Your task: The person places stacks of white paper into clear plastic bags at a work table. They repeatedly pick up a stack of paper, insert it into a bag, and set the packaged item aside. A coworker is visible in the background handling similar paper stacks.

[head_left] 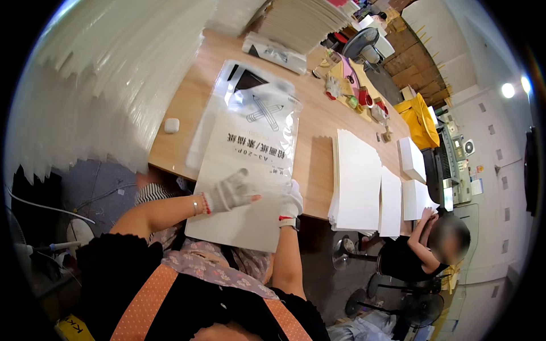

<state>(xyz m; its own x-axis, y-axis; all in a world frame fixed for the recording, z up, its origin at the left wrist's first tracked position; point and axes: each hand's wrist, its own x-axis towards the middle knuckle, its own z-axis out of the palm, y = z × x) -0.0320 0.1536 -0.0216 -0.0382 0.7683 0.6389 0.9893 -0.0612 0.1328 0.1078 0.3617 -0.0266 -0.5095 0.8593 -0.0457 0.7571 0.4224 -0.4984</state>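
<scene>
A pack of large white drawing paper (233, 230) lies at the table's front edge and juts out toward my lap. Over its far part is a clear plastic bag (264, 139) printed with crossed pencils and a black corner; how far the bag covers the sheets is hard to make out. My left hand (230, 190), in a white knit glove, rests on the pack's near part with its fingers spread, slightly blurred. At the pack's right edge my right hand (292, 200), gloved too, grips the side; its fingers are partly hidden by glare.
Stacks of white paper (355, 182) stand to the right. Behind lie packaged bags (276, 52), scissors and tape rolls (365, 98). A small white case (172, 125) sits at left, beside a tall plastic-wrapped pile (102, 85). A co-worker (424, 244) sits at far right, handling paper.
</scene>
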